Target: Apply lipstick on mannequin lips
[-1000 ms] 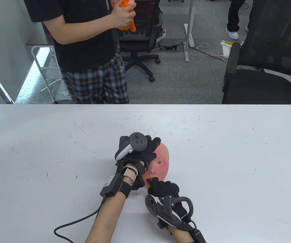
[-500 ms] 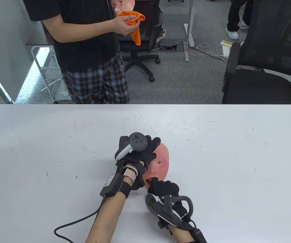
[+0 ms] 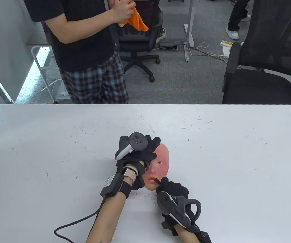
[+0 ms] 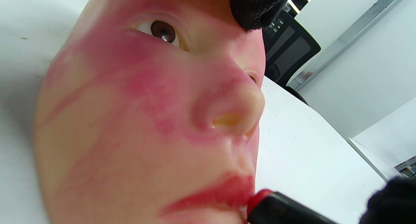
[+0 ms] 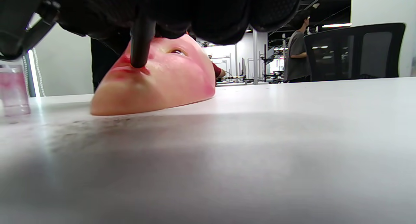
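Nearest the person, the right hand (image 3: 172,188) in its black sensor glove held a black-cased tube of red lipstick (image 4: 276,207), its fingers curled around the case. The red tip touched the corner of the red-painted lips (image 4: 214,196) of the flesh-coloured, pink-smeared mannequin face mask (image 3: 162,162). The low grip near the tip probably gave finer control over the stroke. In the right wrist view the lipstick (image 5: 141,38) stood steeply on the mouth, which suggests that the colour was pressed on, not dragged flat.

The mask lay face up on the white scuffed surface (image 3: 224,152), chin toward the person. The left hand (image 3: 138,154), also gloved in black, rested over the forehead and one side of it; this seemed meant to stop the light shell from sliding under the lipstick. I cannot tell how tightly those fingers pressed, but one fingertip (image 4: 256,9) lay on the brow.

At the left edge of the right wrist view stood a small clear plastic container (image 5: 13,89) with something pink inside; what it was is unclear.

Beyond the surface stood a bystander in a black shirt with an orange cloth (image 3: 136,20).
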Demonstrator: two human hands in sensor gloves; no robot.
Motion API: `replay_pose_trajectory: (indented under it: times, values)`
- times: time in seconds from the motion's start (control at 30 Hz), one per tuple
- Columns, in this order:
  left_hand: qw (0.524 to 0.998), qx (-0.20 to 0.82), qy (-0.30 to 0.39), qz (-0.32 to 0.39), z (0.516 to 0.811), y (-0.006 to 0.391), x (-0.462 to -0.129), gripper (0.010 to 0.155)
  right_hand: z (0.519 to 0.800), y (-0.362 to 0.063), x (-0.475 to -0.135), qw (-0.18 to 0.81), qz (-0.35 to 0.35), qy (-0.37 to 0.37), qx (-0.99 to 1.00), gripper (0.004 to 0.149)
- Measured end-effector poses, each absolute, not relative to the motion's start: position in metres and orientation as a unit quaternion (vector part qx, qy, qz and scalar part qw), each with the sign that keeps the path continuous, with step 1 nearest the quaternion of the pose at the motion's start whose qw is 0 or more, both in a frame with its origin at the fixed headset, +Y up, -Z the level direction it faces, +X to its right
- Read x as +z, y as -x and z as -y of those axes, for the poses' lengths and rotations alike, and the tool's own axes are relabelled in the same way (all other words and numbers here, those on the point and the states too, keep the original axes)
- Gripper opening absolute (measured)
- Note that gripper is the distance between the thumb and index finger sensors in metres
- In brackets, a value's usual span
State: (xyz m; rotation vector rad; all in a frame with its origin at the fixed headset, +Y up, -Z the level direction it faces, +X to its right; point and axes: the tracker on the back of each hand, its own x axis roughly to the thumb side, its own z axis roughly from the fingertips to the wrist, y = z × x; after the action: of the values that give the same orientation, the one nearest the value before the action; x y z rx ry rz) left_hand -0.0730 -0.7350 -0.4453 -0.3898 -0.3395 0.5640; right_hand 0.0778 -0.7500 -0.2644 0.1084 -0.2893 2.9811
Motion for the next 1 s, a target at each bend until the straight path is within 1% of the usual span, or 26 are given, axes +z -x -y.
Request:
replay_pose_trajectory:
  times: [0.07,0.17,0.23,0.27,0.4,0.57,0.63,0.77,0.93,1.0]
  values:
    - [0.928,0.276,0.189,0.166,0.7352,0.0731,-0.4453,0.071,0.7502,-0.0766,-0.2652,0.094,0.101,-0.034,0.990,0.052]
    - [0.927,0.277,0.190,0.165,0.7351,0.0730,-0.4452,0.071,0.7510,-0.0798,-0.2669,0.070,0.099,-0.014,0.992,0.052]
    - [0.927,0.276,0.191,0.165,0.7349,0.0730,-0.4454,0.072,0.7523,-0.0828,-0.2671,0.078,0.083,-0.019,0.993,0.052]
    - [0.927,0.276,0.192,0.165,0.7349,0.0730,-0.4455,0.071,0.7527,-0.0822,-0.2668,0.089,0.078,-0.034,0.992,0.052]
    - [0.927,0.278,0.192,0.166,0.7352,0.0731,-0.4454,0.071,0.7519,-0.0758,-0.2677,0.103,0.106,-0.038,0.988,0.052]
    - [0.927,0.277,0.191,0.165,0.7352,0.0730,-0.4453,0.071,0.7535,-0.0800,-0.2713,0.115,0.103,-0.016,0.988,0.052]
    - [0.927,0.277,0.191,0.166,0.7353,0.0731,-0.4454,0.071,0.7539,-0.0810,-0.2702,0.105,0.100,-0.014,0.989,0.053]
    - [0.926,0.278,0.191,0.166,0.7355,0.0732,-0.4453,0.071,0.7542,-0.0758,-0.2692,0.102,0.107,-0.036,0.988,0.053]
    - [0.926,0.279,0.191,0.166,0.7355,0.0734,-0.4452,0.071,0.7548,-0.0770,-0.2721,0.101,0.112,-0.013,0.988,0.053]
    - [0.926,0.279,0.191,0.166,0.7356,0.0735,-0.4453,0.071,0.7550,-0.0796,-0.2708,0.094,0.109,-0.015,0.990,0.053]
